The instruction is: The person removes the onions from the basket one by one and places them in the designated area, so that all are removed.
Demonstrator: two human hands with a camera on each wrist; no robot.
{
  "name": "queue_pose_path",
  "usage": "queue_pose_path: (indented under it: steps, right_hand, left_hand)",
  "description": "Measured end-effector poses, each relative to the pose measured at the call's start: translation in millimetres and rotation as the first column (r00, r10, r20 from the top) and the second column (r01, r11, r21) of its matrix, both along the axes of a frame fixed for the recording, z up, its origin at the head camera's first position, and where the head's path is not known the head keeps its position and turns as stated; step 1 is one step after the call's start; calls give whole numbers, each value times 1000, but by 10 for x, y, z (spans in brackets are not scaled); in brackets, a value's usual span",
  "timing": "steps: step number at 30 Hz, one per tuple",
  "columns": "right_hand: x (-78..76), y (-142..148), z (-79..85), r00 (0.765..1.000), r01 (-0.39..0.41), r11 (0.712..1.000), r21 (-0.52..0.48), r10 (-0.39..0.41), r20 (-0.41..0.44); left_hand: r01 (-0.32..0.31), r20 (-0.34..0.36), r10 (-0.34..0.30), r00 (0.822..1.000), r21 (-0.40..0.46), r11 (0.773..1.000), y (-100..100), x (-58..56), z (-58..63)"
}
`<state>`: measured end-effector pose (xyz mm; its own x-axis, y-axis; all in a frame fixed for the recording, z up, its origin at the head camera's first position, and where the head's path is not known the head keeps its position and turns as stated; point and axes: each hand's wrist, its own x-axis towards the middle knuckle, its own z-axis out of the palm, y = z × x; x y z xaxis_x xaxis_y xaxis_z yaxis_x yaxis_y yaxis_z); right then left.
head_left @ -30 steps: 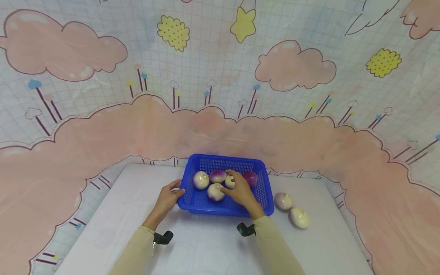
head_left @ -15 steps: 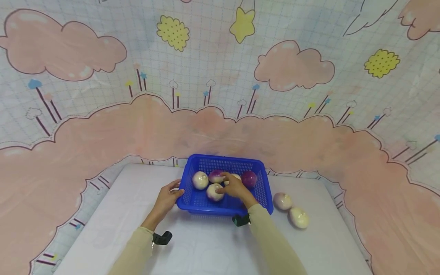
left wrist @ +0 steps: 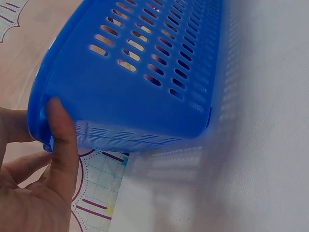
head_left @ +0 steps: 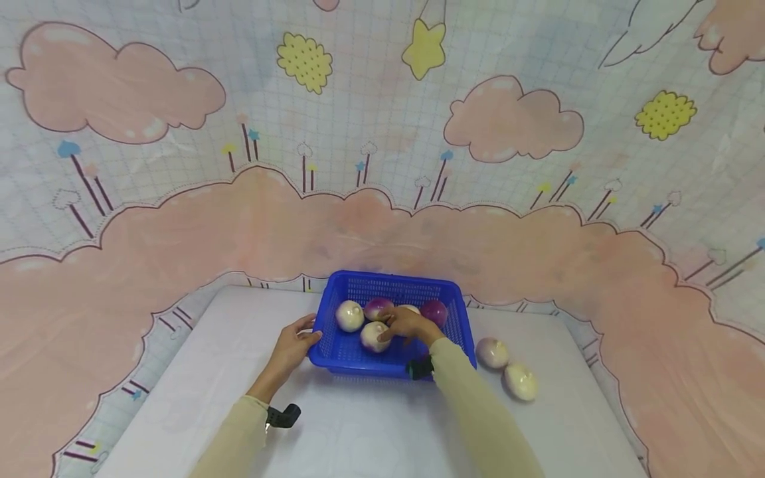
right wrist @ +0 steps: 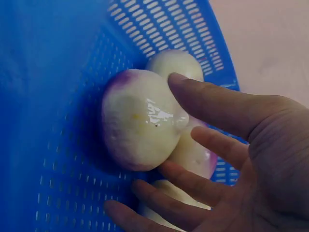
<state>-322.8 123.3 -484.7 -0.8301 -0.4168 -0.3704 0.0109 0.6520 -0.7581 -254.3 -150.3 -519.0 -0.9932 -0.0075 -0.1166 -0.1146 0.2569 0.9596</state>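
Observation:
A blue plastic basket (head_left: 358,366) with slotted walls holds several white and purple turnips. My left hand (head_left: 291,346) grips its left rim; in the left wrist view the thumb (left wrist: 63,140) lies against the outer wall. My right hand (head_left: 412,324) is inside the basket, its fingers spread around the front turnip (head_left: 372,337). In the right wrist view this turnip (right wrist: 137,121) sits in front of the parted thumb and fingers, and whether they touch it I cannot tell. Behind it are a white turnip (head_left: 349,317) and a purple-topped one (head_left: 378,307). The right hand partly hides another pale turnip (head_left: 410,308).
At the basket's right end lies a purple turnip (head_left: 435,312). Two pale turnips, a nearer one (head_left: 521,382) and a farther one (head_left: 493,352), lie on the white table (head_left: 346,431) to the right. A patterned cloth (head_left: 358,226) hangs behind.
My right hand has shifted slightly left, with its fingers coming down from the back turnips towards the front one. My left hand keeps its hold on the basket rim.

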Motion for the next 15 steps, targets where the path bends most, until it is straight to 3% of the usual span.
queue_pose_path:
  steps: [15]
  right_hand:
    - [-165, 97, -12, 982, -109, 994, 3, 107, 154]
  left_hand:
    - [-1, 3, 1, 1000, -16, 1000, 5, -1, -1]
